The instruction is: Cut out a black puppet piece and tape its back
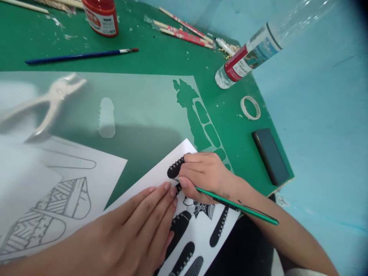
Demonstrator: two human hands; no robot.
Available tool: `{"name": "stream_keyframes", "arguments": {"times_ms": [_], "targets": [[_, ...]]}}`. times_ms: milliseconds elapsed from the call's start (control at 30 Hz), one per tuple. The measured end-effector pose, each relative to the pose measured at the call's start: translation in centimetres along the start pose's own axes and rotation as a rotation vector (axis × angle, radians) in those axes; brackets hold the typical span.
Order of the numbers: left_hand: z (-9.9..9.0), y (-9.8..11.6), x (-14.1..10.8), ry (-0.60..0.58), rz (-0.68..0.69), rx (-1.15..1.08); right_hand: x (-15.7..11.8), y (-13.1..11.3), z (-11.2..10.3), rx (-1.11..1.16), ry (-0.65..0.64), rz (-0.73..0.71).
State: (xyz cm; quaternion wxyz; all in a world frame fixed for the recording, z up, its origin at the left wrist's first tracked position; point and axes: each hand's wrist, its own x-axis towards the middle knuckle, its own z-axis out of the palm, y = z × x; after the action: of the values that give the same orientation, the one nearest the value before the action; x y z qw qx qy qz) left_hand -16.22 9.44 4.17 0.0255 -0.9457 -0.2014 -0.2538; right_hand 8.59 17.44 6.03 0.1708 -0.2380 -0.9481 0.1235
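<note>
Presently resting left hand (135,222) on white printed sheet (202,237), lower center of frame, with fingers straight and side by side. Gripping slim green tool (238,206) in right hand (205,174), just right of center, with fingers curled round it, holding tip beside black shape (174,168). Noting phone (270,156) at right, pliers (59,92) at left, bottle (247,57) upper right, blue brush (77,56) upper left.

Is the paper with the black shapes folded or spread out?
Spread out, as far as it shows: the paper has no visible fold, its black shapes face up, and the left hand lies across it.
</note>
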Motion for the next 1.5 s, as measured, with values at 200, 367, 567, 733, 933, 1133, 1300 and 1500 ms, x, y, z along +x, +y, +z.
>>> {"name": "stream_keyframes", "arguments": {"times_ms": [200,367,567,733,933,1133,1300,1500], "targets": [[0.2,0.2,-0.1,0.030,-0.045,-0.031,-0.1,0.0,0.1,0.006,0.001,-0.010],[-0.1,0.0,0.1,0.024,-0.033,-0.025,-0.1,0.0,0.0,0.007,-0.004,-0.017],[-0.1,0.0,0.5,0.023,-0.038,-0.031,-0.2,0.1,0.1,0.007,-0.003,-0.032],[-0.1,0.1,0.4,0.026,-0.059,-0.019,-0.2,0.2,-0.1,-0.016,-0.028,-0.047],[-0.1,0.1,0.3,0.016,-0.032,-0.019,0.1,0.4,-0.7,-0.054,-0.067,-0.090],[0.1,0.2,0.6,0.022,-0.059,-0.040,0.1,0.7,-0.8,-0.066,-0.079,-0.116],[0.2,0.3,0.4,0.021,-0.045,-0.033,-0.1,0.8,-0.7,-0.060,-0.061,-0.118],[0.1,0.2,0.5,0.008,-0.052,-0.036,0.0,0.9,-0.8,-0.060,-0.079,-0.134]]}}
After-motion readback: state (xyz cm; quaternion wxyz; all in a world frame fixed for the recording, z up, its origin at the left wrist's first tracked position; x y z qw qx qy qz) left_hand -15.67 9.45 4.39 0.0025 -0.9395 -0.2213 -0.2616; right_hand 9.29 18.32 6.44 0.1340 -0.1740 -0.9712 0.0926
